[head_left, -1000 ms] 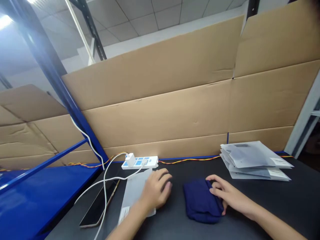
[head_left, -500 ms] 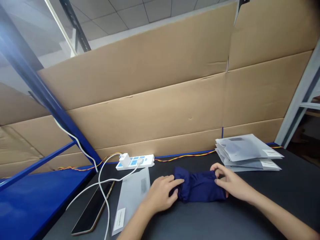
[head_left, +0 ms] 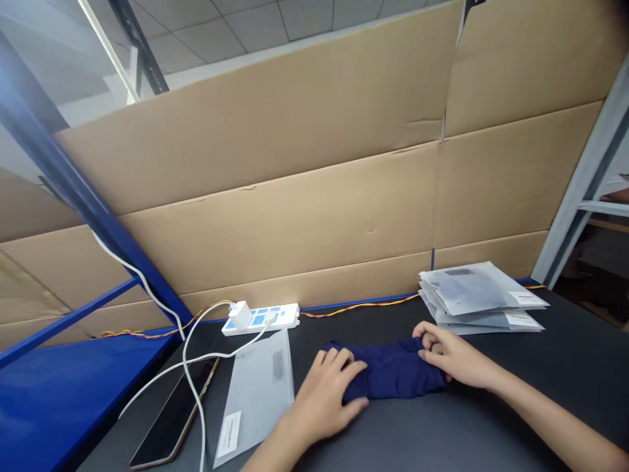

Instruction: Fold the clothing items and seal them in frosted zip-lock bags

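Note:
A dark blue folded cloth [head_left: 396,370] lies as a narrow bundle on the black tabletop. My left hand [head_left: 330,392] rests on its left end, fingers spread over the fabric and thumb along the near edge. At the right end, my right hand [head_left: 449,354] pinches the cloth between thumb and curled fingers. What kind of garment or fabric piece it is, I cannot make out. Left of my left hand lies a frosted plastic bag [head_left: 258,387] with a white label.
Several similar frosted bags [head_left: 476,292] are stacked at the back right. A white power strip [head_left: 263,319] with plugs stands at the back, its white cable [head_left: 187,367] looping across a phone [head_left: 174,416] on the left. Cardboard panels [head_left: 295,223] wall off the back.
My left hand has moved from gripping the cloth's rolled left end to lying flatter across it. That bulky left end now looks lower and flatter. The right hand keeps its hold.

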Demonstrator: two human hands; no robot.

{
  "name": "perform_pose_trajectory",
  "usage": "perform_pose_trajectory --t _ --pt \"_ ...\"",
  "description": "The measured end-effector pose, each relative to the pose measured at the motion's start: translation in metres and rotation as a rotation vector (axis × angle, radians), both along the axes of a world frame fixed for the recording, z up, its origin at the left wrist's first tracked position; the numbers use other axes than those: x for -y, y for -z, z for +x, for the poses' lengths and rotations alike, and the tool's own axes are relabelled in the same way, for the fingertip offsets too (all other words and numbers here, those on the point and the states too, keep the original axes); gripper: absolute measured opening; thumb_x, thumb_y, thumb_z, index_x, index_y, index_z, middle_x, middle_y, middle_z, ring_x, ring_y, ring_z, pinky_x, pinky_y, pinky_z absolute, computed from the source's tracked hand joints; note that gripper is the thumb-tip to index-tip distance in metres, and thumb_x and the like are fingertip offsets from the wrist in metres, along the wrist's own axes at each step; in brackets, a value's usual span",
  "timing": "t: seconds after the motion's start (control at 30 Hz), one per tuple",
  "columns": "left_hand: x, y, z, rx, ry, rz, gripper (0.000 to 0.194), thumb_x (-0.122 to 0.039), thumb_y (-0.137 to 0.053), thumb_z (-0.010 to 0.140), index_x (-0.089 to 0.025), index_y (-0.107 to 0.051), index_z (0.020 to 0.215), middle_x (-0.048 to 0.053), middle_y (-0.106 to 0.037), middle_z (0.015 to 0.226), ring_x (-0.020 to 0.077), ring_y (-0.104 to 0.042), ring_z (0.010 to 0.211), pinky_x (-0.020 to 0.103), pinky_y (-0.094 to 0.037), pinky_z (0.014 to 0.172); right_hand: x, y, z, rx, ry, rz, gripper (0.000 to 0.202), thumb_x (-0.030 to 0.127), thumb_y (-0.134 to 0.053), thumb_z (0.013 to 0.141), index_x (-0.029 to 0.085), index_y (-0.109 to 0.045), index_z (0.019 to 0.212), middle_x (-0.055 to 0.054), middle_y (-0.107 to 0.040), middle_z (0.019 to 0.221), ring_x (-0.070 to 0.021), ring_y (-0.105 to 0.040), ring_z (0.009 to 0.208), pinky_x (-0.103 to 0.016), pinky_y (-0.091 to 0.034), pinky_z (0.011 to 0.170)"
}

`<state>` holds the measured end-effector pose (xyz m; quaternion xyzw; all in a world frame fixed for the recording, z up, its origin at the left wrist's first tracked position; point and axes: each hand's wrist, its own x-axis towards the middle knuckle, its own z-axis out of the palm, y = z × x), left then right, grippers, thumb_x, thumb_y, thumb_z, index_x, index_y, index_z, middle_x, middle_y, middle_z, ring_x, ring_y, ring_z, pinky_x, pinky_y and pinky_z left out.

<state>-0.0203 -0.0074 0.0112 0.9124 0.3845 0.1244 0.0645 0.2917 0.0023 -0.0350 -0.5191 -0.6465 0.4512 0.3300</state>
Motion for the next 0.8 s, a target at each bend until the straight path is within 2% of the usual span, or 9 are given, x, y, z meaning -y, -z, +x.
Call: perform_pose_trajectory --t 0.07,0.1,0.23,0.3,0.37,0.5,0.63,0.7,0.8 --pt "-0.008 -0.004 -0.014 -0.008 -0.049 0.006 0.043 -0.031 -0.058 0.090 -0.032 -0.052 0.133 0.005 -0.062 0.124 0.0282 -0.057 0.111 0.045 -0.042 0.100 0.000 -0.004 0.006 0.048 0.001 0.018 0.024 0.040 -0.057 0.084 0.026 -0.048 0.102 0.006 -0.047 0.077 -0.0106 -0.051 0.054 -0.020 -0.044 0.040" --pt "-0.015 -0.008 -0.027 -0.006 -0.075 0.014 0.044 -0.026 -0.053 0.092 -0.032 -0.049 0.136 0.005 -0.061 0.127 0.0273 -0.057 0.114 0.044 -0.041 0.101 -0.001 -0.005 0.010 0.086 0.001 0.045 0.023 0.039 -0.058 0.084 0.026 -0.050 0.102 0.006 -0.049 0.076 -0.0113 -0.052 0.055 -0.021 -0.044 0.044" --pt "-0.044 -0.025 -0.079 -0.083 -0.201 0.156 0.069 -0.017 -0.056 0.083 -0.030 -0.035 0.147 0.008 -0.053 0.140 0.0319 -0.050 0.126 0.050 -0.037 0.106 -0.002 -0.010 0.024 0.227 0.016 0.183 0.027 0.036 -0.063 0.081 0.025 -0.056 0.105 0.003 -0.056 0.077 -0.0134 -0.052 0.062 -0.026 -0.045 0.061" --pt "-0.051 -0.027 -0.091 -0.093 -0.241 0.229 0.070 -0.015 -0.057 0.081 -0.029 -0.038 0.146 0.008 -0.050 0.143 0.0338 -0.048 0.128 0.054 -0.034 0.107 -0.003 -0.011 0.027 0.266 0.041 0.222 0.030 0.037 -0.064 0.080 0.027 -0.058 0.108 0.002 -0.057 0.082 -0.0140 -0.051 0.062 -0.027 -0.044 0.061" --pt "-0.051 -0.022 -0.088 -0.032 -0.208 0.213 0.058 -0.017 -0.053 0.088 -0.030 -0.043 0.143 0.007 -0.050 0.143 0.0301 -0.048 0.128 0.050 -0.036 0.107 -0.003 -0.012 0.028 0.300 0.033 0.250 0.027 0.038 -0.064 0.081 0.028 -0.060 0.105 0.001 -0.056 0.083 -0.0153 -0.051 0.063 -0.028 -0.043 0.062" --pt "-0.042 -0.014 -0.060 0.048 -0.094 0.008 0.036 -0.031 -0.056 0.094 -0.031 -0.056 0.130 0.003 -0.065 0.122 0.0236 -0.058 0.113 0.038 -0.044 0.099 -0.003 -0.015 0.026 0.366 -0.064 0.279 0.013 0.037 -0.062 0.083 0.026 -0.063 0.090 -0.001 -0.058 0.080 -0.0191 -0.054 0.070 -0.031 -0.043 0.067" --pt "-0.030 -0.032 -0.054 0.028 -0.009 -0.146 0.012 -0.029 -0.063 0.091 -0.031 -0.073 0.097 -0.001 -0.072 0.093 0.0211 -0.064 0.093 0.038 -0.043 0.095 0.003 -0.032 0.027 0.378 -0.018 0.322 0.013 0.037 -0.061 0.084 0.025 -0.061 0.079 -0.002 -0.057 0.081 -0.0188 -0.051 0.069 -0.032 -0.043 0.067" --pt "-0.022 -0.045 -0.061 0.015 0.082 -0.368 0.009 -0.034 -0.070 0.086 -0.031 -0.076 0.092 -0.002 -0.074 0.087 0.0194 -0.067 0.086 0.034 -0.045 0.091 0.012 -0.046 0.029 0.320 -0.095 0.261 0.017 0.041 -0.062 0.083 0.025 -0.062 0.077 -0.003 -0.059 0.082 -0.0189 -0.052 0.070 -0.031 -0.044 0.067" --pt "-0.012 -0.054 -0.070 -0.043 0.165 -0.805 0.024 -0.045 -0.077 0.078 -0.028 -0.079 0.095 0.000 -0.077 0.082 0.0187 -0.071 0.074 0.025 -0.051 0.072 0.028 -0.059 0.031 0.265 -0.384 0.016 0.023 0.047 -0.072 0.073 0.025 -0.070 0.076 -0.003 -0.065 0.080 -0.0188 -0.056 0.068 -0.029 -0.043 0.061"
